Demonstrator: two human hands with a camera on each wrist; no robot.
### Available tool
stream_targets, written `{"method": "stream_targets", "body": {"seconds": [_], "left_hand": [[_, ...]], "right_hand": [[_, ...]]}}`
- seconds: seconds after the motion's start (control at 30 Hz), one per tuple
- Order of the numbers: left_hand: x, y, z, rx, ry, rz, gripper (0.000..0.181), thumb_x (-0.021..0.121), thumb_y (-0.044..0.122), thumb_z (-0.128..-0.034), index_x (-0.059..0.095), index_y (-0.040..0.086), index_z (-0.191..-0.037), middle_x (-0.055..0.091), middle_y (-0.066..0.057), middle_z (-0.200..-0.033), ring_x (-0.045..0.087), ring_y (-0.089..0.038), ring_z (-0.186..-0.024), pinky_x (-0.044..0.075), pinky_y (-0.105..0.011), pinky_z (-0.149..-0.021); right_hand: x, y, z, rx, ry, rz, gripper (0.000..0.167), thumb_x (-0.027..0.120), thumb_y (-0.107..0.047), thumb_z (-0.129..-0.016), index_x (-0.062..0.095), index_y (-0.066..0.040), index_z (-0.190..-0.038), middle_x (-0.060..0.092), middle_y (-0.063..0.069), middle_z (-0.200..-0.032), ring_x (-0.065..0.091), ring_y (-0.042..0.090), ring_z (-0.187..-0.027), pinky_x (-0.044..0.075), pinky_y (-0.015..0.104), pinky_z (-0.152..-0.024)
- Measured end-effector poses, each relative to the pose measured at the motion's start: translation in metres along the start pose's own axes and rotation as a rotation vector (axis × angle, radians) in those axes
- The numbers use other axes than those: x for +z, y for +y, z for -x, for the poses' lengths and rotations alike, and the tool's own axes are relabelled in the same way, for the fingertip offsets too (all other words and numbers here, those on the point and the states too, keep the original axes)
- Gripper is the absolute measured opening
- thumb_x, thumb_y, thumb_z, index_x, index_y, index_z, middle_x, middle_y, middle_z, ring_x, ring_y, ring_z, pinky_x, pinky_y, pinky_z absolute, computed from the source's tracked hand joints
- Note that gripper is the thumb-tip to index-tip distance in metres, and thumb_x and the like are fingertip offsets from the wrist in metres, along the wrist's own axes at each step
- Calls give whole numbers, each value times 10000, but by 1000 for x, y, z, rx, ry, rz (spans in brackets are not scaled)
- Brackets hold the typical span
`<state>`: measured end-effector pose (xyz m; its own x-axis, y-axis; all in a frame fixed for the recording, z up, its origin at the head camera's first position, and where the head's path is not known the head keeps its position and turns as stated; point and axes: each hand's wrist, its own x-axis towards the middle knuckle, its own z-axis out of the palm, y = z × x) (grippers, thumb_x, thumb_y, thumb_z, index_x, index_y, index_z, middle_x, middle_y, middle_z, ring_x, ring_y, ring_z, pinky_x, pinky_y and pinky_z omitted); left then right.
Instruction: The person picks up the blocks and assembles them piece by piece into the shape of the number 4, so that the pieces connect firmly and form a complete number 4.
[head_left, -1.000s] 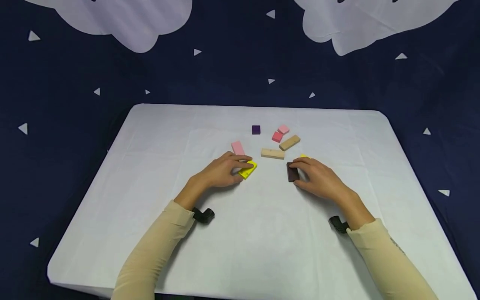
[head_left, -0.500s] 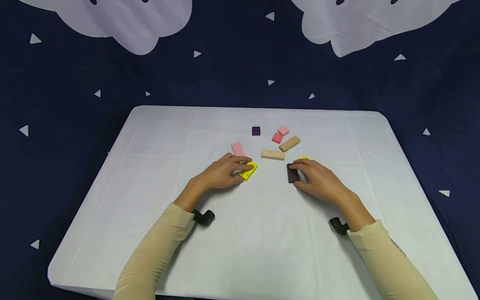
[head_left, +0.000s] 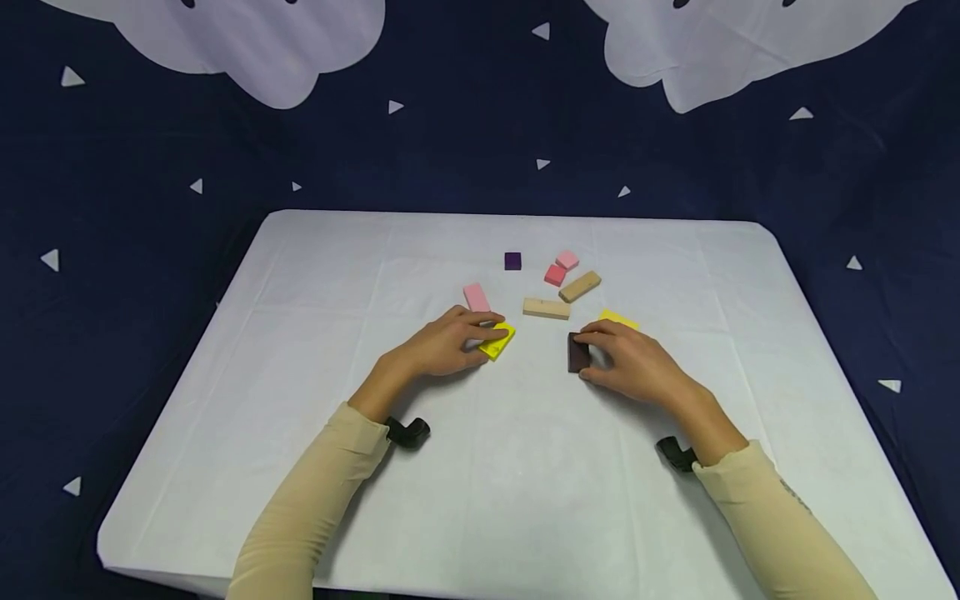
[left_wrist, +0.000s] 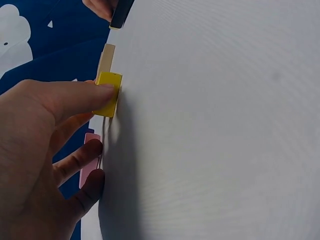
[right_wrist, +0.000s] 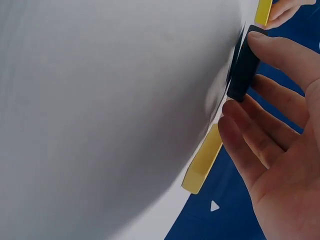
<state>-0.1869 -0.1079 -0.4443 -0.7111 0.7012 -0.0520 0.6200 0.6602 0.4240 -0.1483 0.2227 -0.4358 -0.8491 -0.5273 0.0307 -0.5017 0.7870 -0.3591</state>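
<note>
My left hand (head_left: 448, 343) pinches a yellow rectangular block (head_left: 497, 346) between thumb and fingers, left of the table's middle. In the left wrist view the thumb lies across this yellow block (left_wrist: 106, 106), whose lower edge is near the cloth. To the right, my right hand (head_left: 632, 360) grips a dark brown block (head_left: 577, 355) at its two ends. The right wrist view shows the thumb on one end of the dark block (right_wrist: 243, 69). A second yellow block (head_left: 619, 318) lies just behind the right hand, partly covered by it.
A pink block (head_left: 476, 297) lies just behind my left hand. Two wooden blocks (head_left: 546, 309) (head_left: 580, 287) lie between and beyond the hands. Farther back are a purple block (head_left: 513, 262), a red one (head_left: 555, 275) and a small pink one (head_left: 567, 260). White cloth covers the table (head_left: 480, 500).
My right hand has shifted slightly left and toward me with the dark brown block, uncovering more of the yellow block behind it. The left hand stays in place.
</note>
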Motion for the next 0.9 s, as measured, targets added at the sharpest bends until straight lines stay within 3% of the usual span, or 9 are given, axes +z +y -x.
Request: {"method": "stream_targets", "body": {"seconds": [0.17, 0.43, 0.9], "left_hand": [[0, 1, 0, -10, 2, 5, 504, 662, 300, -910, 515, 319, -1392, 381, 105, -1489, 377, -162, -1231, 376, -365, -991], [1, 1, 1, -16, -1, 13, 501, 654, 308, -915, 510, 320, -1395, 366, 120, -1495, 363, -143, -1245, 366, -364, -1005], [1, 1, 1, -15, -3, 21, 502, 649, 297, -924, 500, 314, -1403, 364, 113, -1498, 356, -145, -1255, 359, -371, -1013]], "right_hand": [[1, -6, 0, -17, -24, -18, 521, 759, -322, -811, 636, -114, -1272, 547, 39, -1279, 515, 243, -1162, 449, 474, -905], [5, -18, 1, -96, 20, -2, 500, 781, -326, -790, 664, -120, -1229, 567, 19, -1239, 528, 217, -1130, 446, 438, -921], [12, -41, 2, -159, 14, 23, 493, 746, -332, -812, 659, -118, -1247, 570, 20, -1253, 532, 186, -1138, 484, 405, -869]]}}
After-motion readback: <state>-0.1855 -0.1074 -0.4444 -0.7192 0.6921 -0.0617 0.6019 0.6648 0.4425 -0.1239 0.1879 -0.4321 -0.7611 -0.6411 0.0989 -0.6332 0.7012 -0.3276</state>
